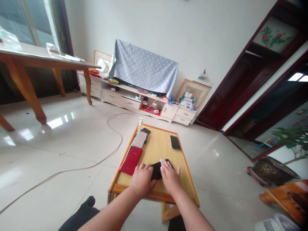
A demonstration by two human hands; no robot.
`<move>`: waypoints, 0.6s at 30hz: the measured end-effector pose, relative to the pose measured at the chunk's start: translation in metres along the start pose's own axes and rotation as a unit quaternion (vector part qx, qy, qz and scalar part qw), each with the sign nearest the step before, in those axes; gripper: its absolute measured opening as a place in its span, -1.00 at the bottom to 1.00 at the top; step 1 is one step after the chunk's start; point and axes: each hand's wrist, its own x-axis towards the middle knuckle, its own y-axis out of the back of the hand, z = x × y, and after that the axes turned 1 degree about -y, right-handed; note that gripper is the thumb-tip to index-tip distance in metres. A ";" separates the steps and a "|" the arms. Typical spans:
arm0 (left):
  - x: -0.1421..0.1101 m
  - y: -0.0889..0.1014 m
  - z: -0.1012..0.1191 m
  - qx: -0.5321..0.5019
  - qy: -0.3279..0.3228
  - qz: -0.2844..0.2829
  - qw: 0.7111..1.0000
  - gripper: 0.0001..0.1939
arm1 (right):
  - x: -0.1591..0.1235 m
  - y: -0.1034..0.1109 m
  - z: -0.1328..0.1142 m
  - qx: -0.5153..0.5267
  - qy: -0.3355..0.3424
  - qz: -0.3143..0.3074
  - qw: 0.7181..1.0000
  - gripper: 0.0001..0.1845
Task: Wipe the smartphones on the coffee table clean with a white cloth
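A black phone point(157, 170) lies at a slant near the front of the small wooden table point(160, 136). My left hand point(142, 180) grips its left end, with the thumb along the near edge. My right hand point(170, 178) lies over the phone's right half and presses a small white wipe point(162, 160) on it; the wipe shows past the fingertips and the rest is hidden. A red phone point(131, 160) lies to the left of my left hand. Beyond it are a silver phone point(139, 139) and a dark phone point(145, 131) partly beneath that one.
Another black phone point(175, 142) lies by the table's right edge. A small pump bottle point(140, 124) stands at the far left corner. A cable point(115, 147) runs over the floor at left. A white TV cabinet point(120, 100) and a potted plant point(271, 171) are farther off.
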 end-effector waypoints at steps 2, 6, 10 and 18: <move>0.001 0.000 0.000 0.001 0.000 -0.003 1.000 -0.58 | 0.009 0.004 0.003 -0.008 -0.055 0.007 0.998 -0.45; 0.001 0.000 0.000 -0.008 -0.001 -0.001 1.000 -0.65 | 0.005 -0.001 -0.012 -0.006 0.063 -0.010 0.998 -0.46; 0.000 0.002 0.000 -0.005 0.000 -0.003 1.000 -0.66 | -0.001 -0.006 -0.012 0.000 0.094 0.001 0.996 -0.49; 0.000 0.006 0.002 0.001 0.004 -0.019 1.000 -0.59 | -0.012 -0.017 0.016 -0.047 -0.020 0.045 0.998 -0.45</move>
